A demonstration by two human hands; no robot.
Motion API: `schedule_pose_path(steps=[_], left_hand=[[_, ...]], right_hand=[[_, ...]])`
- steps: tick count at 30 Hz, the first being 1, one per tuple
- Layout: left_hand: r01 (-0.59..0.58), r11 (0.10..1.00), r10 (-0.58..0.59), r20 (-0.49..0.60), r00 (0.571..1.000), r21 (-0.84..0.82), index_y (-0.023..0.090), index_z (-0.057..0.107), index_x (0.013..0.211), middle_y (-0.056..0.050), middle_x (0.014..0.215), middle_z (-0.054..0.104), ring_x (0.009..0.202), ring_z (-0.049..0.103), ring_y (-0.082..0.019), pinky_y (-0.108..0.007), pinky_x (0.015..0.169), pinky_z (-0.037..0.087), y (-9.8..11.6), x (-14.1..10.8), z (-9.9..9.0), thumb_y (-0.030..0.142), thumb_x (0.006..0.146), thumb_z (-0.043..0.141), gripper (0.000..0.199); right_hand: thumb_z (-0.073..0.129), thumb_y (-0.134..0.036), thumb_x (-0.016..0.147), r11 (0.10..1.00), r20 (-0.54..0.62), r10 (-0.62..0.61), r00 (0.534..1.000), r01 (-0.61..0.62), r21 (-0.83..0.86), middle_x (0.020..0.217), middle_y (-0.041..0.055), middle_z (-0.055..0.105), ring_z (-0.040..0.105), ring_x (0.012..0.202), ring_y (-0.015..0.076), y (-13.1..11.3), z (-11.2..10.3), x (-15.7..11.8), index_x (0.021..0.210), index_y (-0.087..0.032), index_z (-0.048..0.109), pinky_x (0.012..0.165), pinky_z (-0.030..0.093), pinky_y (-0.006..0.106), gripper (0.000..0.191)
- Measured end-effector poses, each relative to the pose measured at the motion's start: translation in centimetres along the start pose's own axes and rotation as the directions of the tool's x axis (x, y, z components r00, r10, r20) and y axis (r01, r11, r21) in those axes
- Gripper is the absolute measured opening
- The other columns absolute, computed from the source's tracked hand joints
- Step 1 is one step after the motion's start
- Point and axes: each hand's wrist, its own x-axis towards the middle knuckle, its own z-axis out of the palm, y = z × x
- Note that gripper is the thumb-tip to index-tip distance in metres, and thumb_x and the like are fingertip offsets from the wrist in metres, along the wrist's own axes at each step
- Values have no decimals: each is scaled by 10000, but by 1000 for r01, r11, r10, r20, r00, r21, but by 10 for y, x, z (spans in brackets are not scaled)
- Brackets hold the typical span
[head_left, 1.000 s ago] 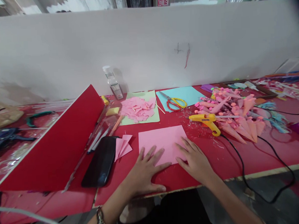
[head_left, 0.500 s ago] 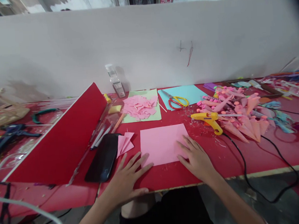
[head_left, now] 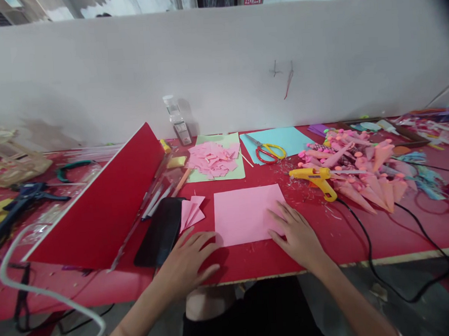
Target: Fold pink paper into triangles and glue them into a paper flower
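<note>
A sheet of pink paper (head_left: 246, 215) lies flat on the red tabletop in front of me. My right hand (head_left: 295, 232) rests on its right edge, fingers spread and holding nothing. Beside the sheet's lower left corner is my left hand (head_left: 192, 258), fingers apart on the table, with nothing in it. Just past those fingers sit several folded pink paper pieces (head_left: 192, 213), partly over a black phone-like slab (head_left: 160, 233). Behind the sheet, a heap of pink paper scraps (head_left: 213, 159) covers part of a pale green sheet (head_left: 194, 176).
Scissors (head_left: 267, 150) lie on a light blue sheet (head_left: 295, 141). To the right, a yellow glue gun (head_left: 316, 177) with a black cord touches a pile of pink paper cones (head_left: 365, 169). A slanted red board (head_left: 105, 211) stands left; a clear bottle (head_left: 179, 124) stands by the white partition (head_left: 218, 62).
My left hand has drawn back a little from the pink sheet, its fingers less spread. My right hand stays on the right edge. The view has shifted slightly.
</note>
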Motion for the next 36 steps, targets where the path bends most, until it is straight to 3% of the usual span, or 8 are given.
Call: schedule_pose_path(steps=[4, 10, 16, 22, 26, 30, 33, 36], left_hand=[[136, 988, -144, -109, 984, -74, 224, 418, 1211, -74, 1227, 473, 1089, 442, -224, -376, 901, 348, 15, 22, 2, 391, 823, 392, 422], [306, 945, -317, -92, 944, -121, 147, 332, 1272, -127, 1305, 383, 1197, 332, -269, -406, 946, 313, 14, 50, 10, 462, 781, 422, 590], [398, 910, -408, -76, 910, -117, 88, 383, 1222, -193, 1232, 430, 1144, 362, -339, -452, 903, 320, 9, 67, 11, 592, 638, 526, 785], [304, 931, -319, -50, 946, -201, 101, 527, 895, -130, 906, 558, 853, 511, -262, -353, 717, 404, 8, 76, 5, 470, 633, 604, 458], [248, 921, -292, -110, 950, -299, 135, 518, 776, -75, 795, 577, 747, 522, -215, -304, 633, 383, 6, 80, 4, 361, 728, 533, 231], [240, 786, -389, -153, 909, -570, 150, 517, 782, -11, 711, 568, 642, 515, -140, -238, 567, 359, 6, 76, -4, 328, 796, 439, 195], [235, 622, -496, -143, 856, -747, 160, 537, 862, -8, 804, 588, 747, 534, -141, -231, 648, 388, 7, 71, -12, 371, 771, 473, 238], [220, 422, -572, -70, 817, -879, 165, 546, 933, -25, 923, 597, 871, 531, -160, -236, 723, 403, 12, 68, -18, 371, 727, 533, 292]], right_hand=[[411, -346, 797, 999, 13, -35, 999, 35, 33, 1359, 82, 302, 241, 1249, 246, 1, -5, -3, 1252, -221, 407, 985, 275, 404, 472], [480, -345, 756, 987, 107, -134, 985, 123, 108, 1350, 56, 315, 254, 1243, 223, 9, -24, -15, 1227, -245, 417, 989, 273, 383, 486], [502, -346, 750, 996, 90, -86, 992, 88, -21, 1023, 75, 568, 490, 993, 232, 1, -47, -4, 851, -200, 586, 941, 260, 473, 197], [502, -317, 772, 953, 37, -299, 954, 300, -30, 1164, 102, 500, 406, 1114, 240, -25, -43, 43, 1192, -194, 424, 946, 279, 421, 445], [514, -334, 768, 935, 20, -355, 935, 355, 11, 1221, 120, 464, 374, 1153, 258, -40, -30, 74, 1218, -184, 397, 966, 221, 455, 489], [458, -332, 813, 913, 61, -379, 923, 362, 189, 885, 38, 632, 558, 857, 177, -45, -32, 90, 897, -191, 576, 952, 202, 456, 203], [464, -322, 815, 873, 44, -383, 923, 346, 343, 716, -12, 631, 555, 692, 121, -44, -41, 93, 739, -179, 578, 911, 259, 398, 199], [492, -324, 799, 807, 38, -392, 919, 324, 494, 707, -10, 630, 546, 670, 113, -40, -50, 91, 716, -172, 588, 753, 367, 281, 198]])
